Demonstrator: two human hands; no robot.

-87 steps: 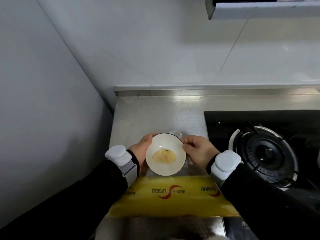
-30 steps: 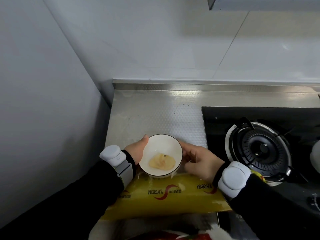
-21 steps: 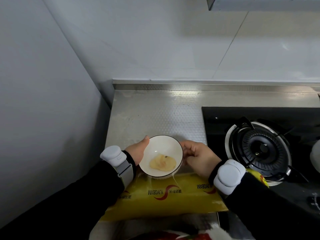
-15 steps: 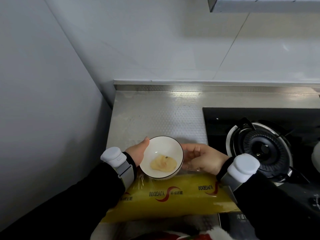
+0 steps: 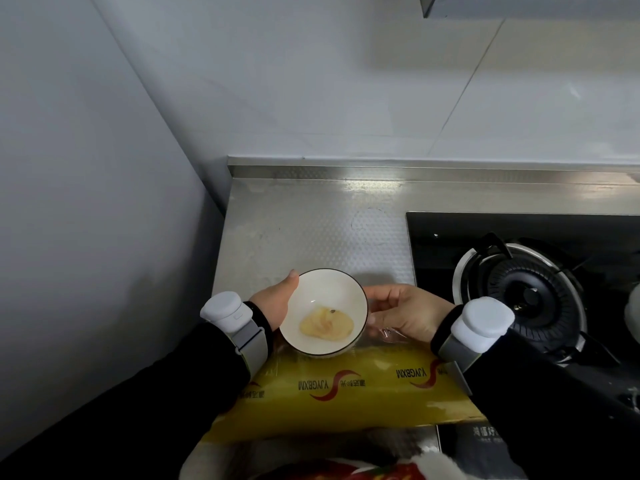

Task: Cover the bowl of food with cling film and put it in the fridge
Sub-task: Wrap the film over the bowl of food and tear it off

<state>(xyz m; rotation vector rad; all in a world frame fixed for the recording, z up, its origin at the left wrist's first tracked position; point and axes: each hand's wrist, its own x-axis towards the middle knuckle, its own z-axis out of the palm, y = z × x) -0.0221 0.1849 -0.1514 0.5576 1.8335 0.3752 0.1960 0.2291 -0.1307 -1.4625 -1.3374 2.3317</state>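
Observation:
A white bowl (image 5: 325, 289) with a dark rim holds a pale yellow lump of food (image 5: 326, 328) and is tilted toward me. My left hand (image 5: 277, 304) grips its left side. My right hand (image 5: 405, 315) cups its right side with fingers against the wall, a crinkled piece of clear cling film (image 5: 389, 336) under the palm. The film over the bowl's mouth is hard to make out. The yellow cling film box (image 5: 346, 389) lies across the counter just in front of the bowl.
A steel counter (image 5: 311, 230) runs back to a tiled wall. A black gas hob with a round burner (image 5: 526, 299) sits close on the right. A grey wall closes off the left. A red and white package (image 5: 332, 471) lies at the bottom edge.
The bowl has tipped a little toward me and risen slightly. My right hand turned palm-up and slid under the bowl's right side, pulling film with it. My left hand stayed put.

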